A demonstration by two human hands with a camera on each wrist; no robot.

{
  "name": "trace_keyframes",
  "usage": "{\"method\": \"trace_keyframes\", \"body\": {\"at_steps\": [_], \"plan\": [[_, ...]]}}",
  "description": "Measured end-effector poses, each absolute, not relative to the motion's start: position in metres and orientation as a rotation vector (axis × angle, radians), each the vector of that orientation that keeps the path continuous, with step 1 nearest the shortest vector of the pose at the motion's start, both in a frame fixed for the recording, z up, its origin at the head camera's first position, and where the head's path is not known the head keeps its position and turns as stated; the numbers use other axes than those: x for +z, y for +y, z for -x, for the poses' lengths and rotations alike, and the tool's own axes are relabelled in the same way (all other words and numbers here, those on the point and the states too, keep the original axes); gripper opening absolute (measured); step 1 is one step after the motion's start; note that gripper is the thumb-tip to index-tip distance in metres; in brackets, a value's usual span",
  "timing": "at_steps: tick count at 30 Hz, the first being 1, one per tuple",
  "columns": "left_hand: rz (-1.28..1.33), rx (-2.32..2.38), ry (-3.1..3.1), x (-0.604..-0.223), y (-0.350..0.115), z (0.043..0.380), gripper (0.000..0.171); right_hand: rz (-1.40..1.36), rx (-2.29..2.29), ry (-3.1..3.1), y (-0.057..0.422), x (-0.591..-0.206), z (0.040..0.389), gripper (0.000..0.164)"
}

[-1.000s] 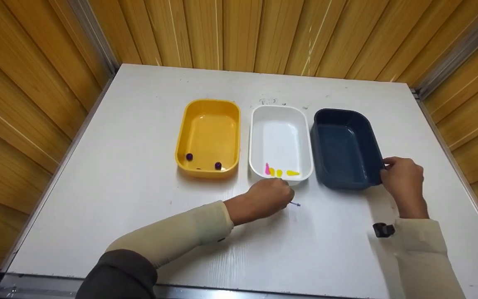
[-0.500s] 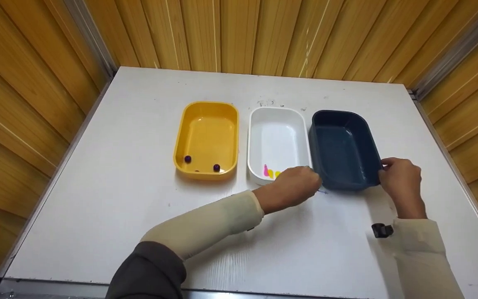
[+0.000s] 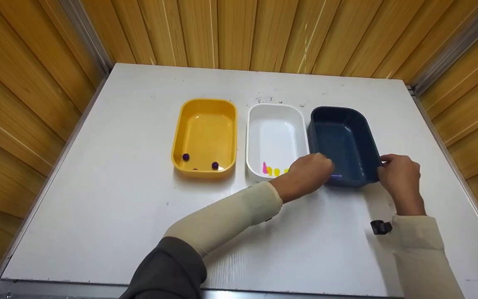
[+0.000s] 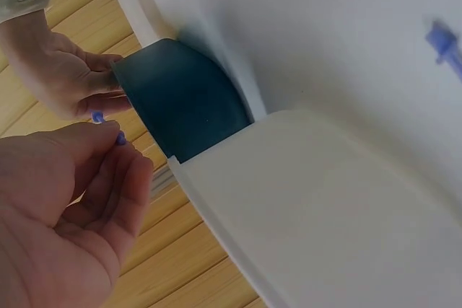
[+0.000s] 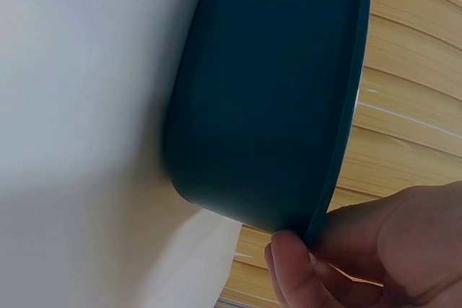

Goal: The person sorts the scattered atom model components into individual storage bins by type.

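Observation:
My left hand (image 3: 305, 174) is over the front left corner of the dark blue bin (image 3: 342, 141). Between thumb and fingers it pinches a small purple-blue plastic stick (image 3: 336, 176) with knobbed ends; the left wrist view shows both ends of the stick (image 4: 99, 117) poking out of the grip. At the bin's front right corner, my right hand (image 3: 401, 178) holds the rim, its thumb and fingers (image 5: 292, 268) on either side of the wall. A second, blurred purple-blue piece (image 4: 444, 42) lies against the white surface in the left wrist view.
Left of the dark bin stands a white bin (image 3: 276, 137) with pink and yellow pieces (image 3: 269, 169) along its front. Further left is a yellow bin (image 3: 206, 133) holding dark purple beads (image 3: 215, 165). Wood-patterned walls (image 3: 239, 33) enclose the white table (image 3: 139, 174).
My left hand has carried the purple-blue stick right and forward, from in front of the white bin to the dark blue bin's near edge. The right hand keeps its hold on the rim.

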State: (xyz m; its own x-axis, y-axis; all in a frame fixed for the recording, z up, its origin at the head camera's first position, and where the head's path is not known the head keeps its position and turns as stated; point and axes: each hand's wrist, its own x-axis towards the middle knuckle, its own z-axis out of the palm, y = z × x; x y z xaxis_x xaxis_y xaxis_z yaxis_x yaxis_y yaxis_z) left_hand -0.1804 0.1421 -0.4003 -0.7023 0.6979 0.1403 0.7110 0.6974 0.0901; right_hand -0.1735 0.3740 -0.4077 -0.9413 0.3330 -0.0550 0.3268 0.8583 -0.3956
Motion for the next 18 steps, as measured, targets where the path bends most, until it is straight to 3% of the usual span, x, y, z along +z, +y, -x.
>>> {"method": "trace_keyframes", "body": {"at_steps": [18], "plan": [[1.141,-0.241,-2.869,-0.408,0.165,0.189,0.016,0.549,0.648,-3.021,0.372,-0.407,0.172,0.037]]}}
